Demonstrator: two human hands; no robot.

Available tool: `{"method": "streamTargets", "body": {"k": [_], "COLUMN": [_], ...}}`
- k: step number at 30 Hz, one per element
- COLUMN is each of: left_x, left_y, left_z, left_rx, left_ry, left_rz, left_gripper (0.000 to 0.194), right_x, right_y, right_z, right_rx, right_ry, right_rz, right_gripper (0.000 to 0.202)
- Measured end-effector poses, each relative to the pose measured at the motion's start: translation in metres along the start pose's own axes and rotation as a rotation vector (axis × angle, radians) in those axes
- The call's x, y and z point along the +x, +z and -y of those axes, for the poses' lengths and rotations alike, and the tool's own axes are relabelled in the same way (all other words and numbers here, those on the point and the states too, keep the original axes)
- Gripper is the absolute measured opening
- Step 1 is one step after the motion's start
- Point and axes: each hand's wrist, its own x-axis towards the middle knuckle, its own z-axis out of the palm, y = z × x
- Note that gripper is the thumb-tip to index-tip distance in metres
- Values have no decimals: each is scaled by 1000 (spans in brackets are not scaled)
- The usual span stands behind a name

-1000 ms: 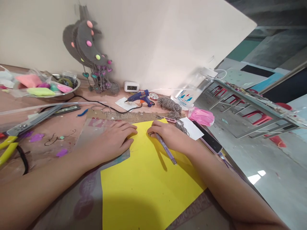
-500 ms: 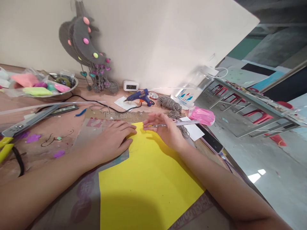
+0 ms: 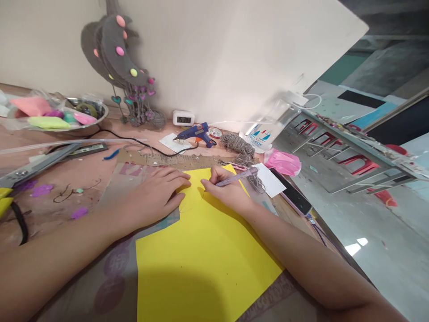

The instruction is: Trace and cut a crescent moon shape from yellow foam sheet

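A large yellow sheet of paper [image 3: 201, 250] lies in front of me, with faint dark lines near its upper left edge. My left hand [image 3: 164, 190] rests flat at that edge, fingers stretched out, fingertips and thumb over the yellow. Closed around a pale, translucent pen [image 3: 237, 178] is my right hand [image 3: 224, 185], low over the upper part of the sheet. The pen leans to the right, and its tip is hidden by the fingers. Beneath the sheet is a greyish printed plastic covering [image 3: 114, 268] on cardboard.
Behind the paper are a blue glue gun [image 3: 197, 133], a white clock [image 3: 183, 118] and grey yarn [image 3: 237, 145]. A phone [image 3: 291, 192] and pink bag [image 3: 283, 162] lie right. Large scissors [image 3: 23, 174] and a metal bowl [image 3: 100, 117] of coloured clay packets are left.
My right hand has turned over and its fingers have curled in round the pen, which now tilts more steeply. My left hand stays in place on the paper's edge.
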Motion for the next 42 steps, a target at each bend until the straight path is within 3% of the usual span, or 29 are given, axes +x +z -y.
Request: {"method": "streamTargets", "body": {"k": [6, 26, 42], "left_x": [0, -1, -1], "left_y": [1, 3, 3], "left_z": [3, 5, 4], "left_rx": [19, 38, 47], "left_ry": [6, 16, 25], "left_rz": [23, 25, 16], "left_gripper": [30, 29, 28], "right_x": [1, 0, 14], "right_y": [1, 2, 1], "right_z": [-2, 4, -5], "right_rx": [-140, -136, -150], "right_ry": [-24, -2, -36], "right_rz": [-4, -2, -100], "right_gripper": [28, 27, 28]}}
